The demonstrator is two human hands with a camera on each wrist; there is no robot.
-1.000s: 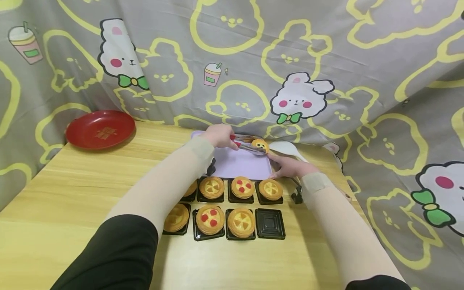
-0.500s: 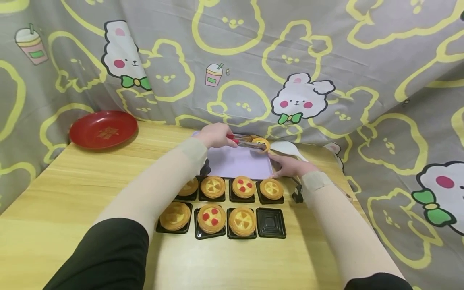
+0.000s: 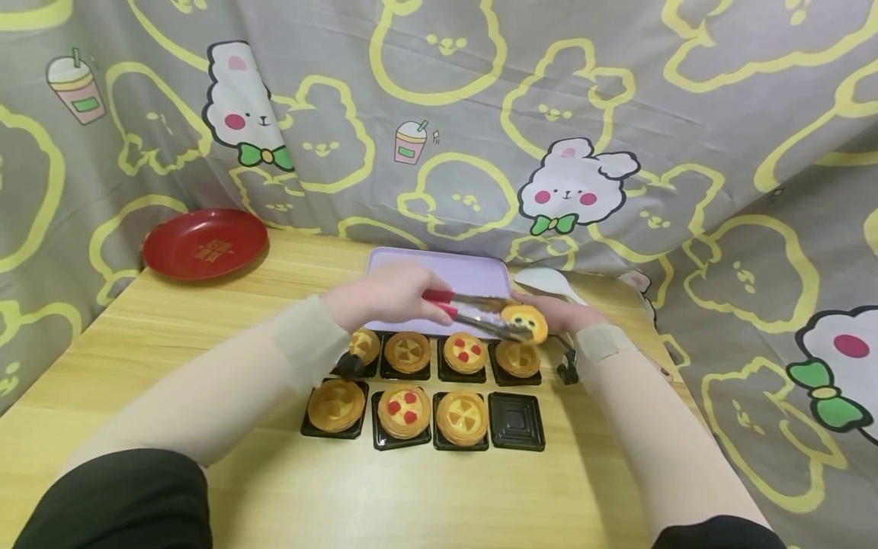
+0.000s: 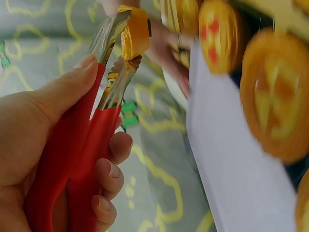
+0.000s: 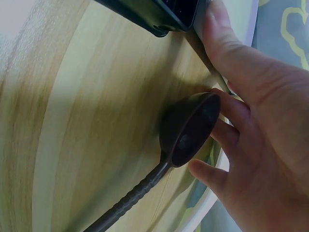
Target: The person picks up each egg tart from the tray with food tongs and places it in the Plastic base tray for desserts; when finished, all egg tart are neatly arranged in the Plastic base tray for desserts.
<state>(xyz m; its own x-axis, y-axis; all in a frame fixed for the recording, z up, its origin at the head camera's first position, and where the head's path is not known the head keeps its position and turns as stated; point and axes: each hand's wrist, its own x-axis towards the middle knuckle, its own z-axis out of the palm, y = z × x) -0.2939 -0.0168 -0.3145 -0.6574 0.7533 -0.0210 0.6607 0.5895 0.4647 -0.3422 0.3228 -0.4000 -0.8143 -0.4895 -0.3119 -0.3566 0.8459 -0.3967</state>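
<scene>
In the head view, my left hand (image 3: pixel 387 293) grips red-handled metal tongs (image 3: pixel 473 309) around the handles. The tong tips pinch a small round tart (image 3: pixel 524 324) with dark dots, raised on its side over the near right corner of the lavender tray (image 3: pixel 439 267). My right hand (image 3: pixel 559 311) is at the tray's right edge, partly behind the tart. In the right wrist view, its thumb (image 5: pixel 219 24) lies along the tray edge and its fingers are loosely spread. Close to those fingers is a dark ladle (image 5: pixel 190 130).
In front of the tray, two rows of black square holders carry tarts, some with red berries (image 3: pixel 405 412). One bare black holder (image 3: pixel 517 421) ends the near row. A white spoon (image 3: pixel 545 280) lies behind my right hand. A red plate (image 3: pixel 206 244) stands far left by the patterned curtain (image 3: pixel 466 114).
My left hand has drawn the tongs and the pinched tart toward me and slightly right, off the far part of the tray. The right hand has stayed at the tray's edge.
</scene>
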